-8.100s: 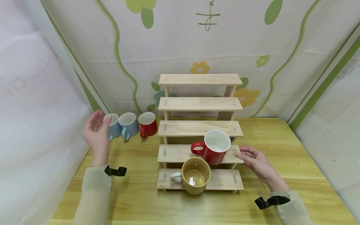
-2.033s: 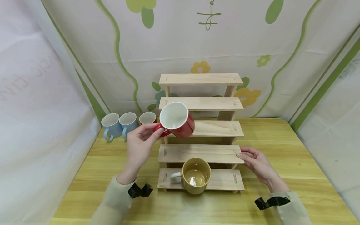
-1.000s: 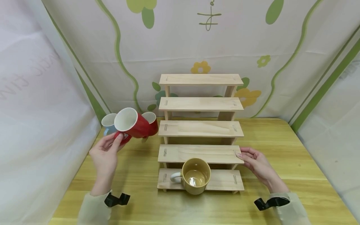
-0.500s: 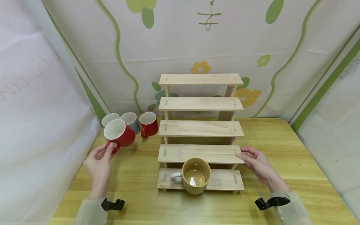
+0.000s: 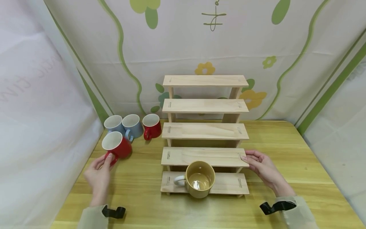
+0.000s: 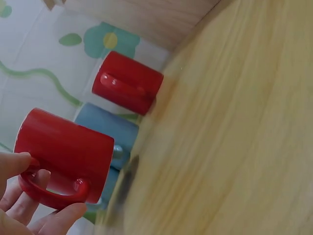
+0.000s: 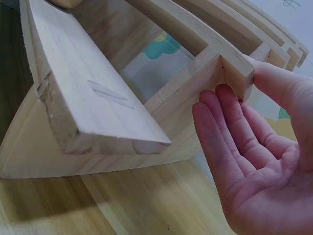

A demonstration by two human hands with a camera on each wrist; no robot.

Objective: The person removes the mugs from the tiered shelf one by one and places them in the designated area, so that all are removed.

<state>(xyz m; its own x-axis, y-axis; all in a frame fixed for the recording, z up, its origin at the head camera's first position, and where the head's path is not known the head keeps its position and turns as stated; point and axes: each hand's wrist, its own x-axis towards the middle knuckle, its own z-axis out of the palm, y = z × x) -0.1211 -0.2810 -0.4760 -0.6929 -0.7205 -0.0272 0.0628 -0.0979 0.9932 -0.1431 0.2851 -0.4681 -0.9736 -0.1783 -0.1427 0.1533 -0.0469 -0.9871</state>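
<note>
Pale curtains (image 5: 177,41) printed with green vines and flowers hung behind and along the sides. Before them spread a wood-grain counter (image 5: 137,203), and on it stood a stepped wooden shelf (image 5: 205,131) with five steps. The right hand (image 5: 264,168) was at the right end of the second step from the bottom, its thumb and fingers narrowed on the board's edge. The left hand (image 5: 98,175), left of the shelf, had its fingers and thumb pinching the handle of a red mug (image 5: 123,149), which they held mouth up just above the counter. A mustard-yellow mug (image 5: 199,181) stood upright on the lowest step, its white handle to the left. Behind the held mug, on the counter, the leftmost blue mug (image 5: 114,122) was partly hidden; another blue mug (image 5: 134,128) stood just beside it, then a second red mug (image 5: 153,128) near the shelf. Each sleeve bore a small black band (image 5: 114,212).
</note>
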